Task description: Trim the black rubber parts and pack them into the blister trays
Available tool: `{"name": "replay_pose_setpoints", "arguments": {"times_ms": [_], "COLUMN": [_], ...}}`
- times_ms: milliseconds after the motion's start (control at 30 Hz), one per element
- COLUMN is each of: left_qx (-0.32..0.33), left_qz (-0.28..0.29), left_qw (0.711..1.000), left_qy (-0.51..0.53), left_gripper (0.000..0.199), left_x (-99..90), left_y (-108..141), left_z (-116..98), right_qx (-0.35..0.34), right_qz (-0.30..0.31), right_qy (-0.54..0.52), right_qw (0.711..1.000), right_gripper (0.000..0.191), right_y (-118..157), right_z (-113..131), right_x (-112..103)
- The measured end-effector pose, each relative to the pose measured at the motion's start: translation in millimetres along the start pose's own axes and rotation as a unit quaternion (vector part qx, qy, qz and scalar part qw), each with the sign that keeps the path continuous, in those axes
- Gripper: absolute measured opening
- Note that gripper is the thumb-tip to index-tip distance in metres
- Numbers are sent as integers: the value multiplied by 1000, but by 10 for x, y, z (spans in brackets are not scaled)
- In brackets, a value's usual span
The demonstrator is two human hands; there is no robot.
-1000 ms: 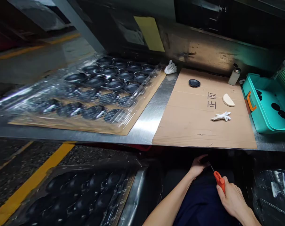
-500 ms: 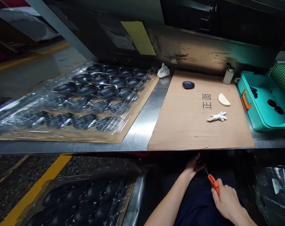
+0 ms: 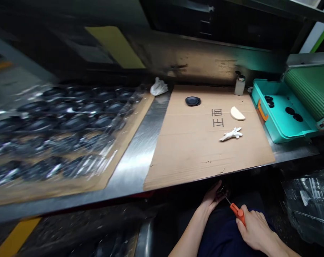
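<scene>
Below the table's front edge, my left hand [image 3: 211, 197] grips a small dark glossy part [image 3: 222, 190], mostly lost in shadow. My right hand [image 3: 254, 227] is closed around the orange handle of a thin-shafted hand tool [image 3: 237, 212]. The metal shaft points up and left, and its tip meets or nearly meets the dark part; exact contact is too dark to tell. On the cardboard sheet [image 3: 183, 142] above my hands lie a black round part [image 3: 193, 101], a cream half-round pad [image 3: 237, 114] and a crumpled white cloth [image 3: 231, 134].
Clear plastic trays of black parts [image 3: 76, 122] cover the left side, blurred. A teal bin [image 3: 282, 134] with black pieces stands at right, beside a green conveyor belt [image 3: 312, 89]. A small bottle [image 3: 239, 85] and a white wad [image 3: 158, 87] sit at the back.
The view has turned to the right, so the table's contents appear further left. Both hands keep their grip on the part and the orange tool, almost in the same place.
</scene>
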State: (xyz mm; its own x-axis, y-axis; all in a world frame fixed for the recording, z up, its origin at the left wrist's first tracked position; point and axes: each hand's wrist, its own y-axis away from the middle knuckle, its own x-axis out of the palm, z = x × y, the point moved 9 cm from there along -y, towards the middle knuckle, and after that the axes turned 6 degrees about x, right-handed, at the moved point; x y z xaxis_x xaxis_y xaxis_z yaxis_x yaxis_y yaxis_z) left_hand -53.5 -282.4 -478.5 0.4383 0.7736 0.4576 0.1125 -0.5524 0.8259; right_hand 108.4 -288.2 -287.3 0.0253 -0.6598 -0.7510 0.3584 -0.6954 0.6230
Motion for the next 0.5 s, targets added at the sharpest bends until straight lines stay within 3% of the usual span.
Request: {"name": "replay_pose_setpoints", "arguments": {"times_ms": [267,433,500], "left_qx": [-8,-5,1], "left_qz": [-15,14,43], "left_qw": [998,993,984], "left_qy": [-53,-118,-172], "left_gripper": [27,36,45], "left_x": [-131,-66,3], "left_y": [-36,93,163], "left_z": [39,48,71], "right_qx": [-13,-37,-38], "right_qz": [-31,-24,-76], "right_qy": [-27,-145,-250], "right_qw": [999,988,965], "right_gripper": [39,26,24], "right_y": [146,525,640], "right_z": [-2,-359,-616], "right_x": [-128,-469,-670]}}
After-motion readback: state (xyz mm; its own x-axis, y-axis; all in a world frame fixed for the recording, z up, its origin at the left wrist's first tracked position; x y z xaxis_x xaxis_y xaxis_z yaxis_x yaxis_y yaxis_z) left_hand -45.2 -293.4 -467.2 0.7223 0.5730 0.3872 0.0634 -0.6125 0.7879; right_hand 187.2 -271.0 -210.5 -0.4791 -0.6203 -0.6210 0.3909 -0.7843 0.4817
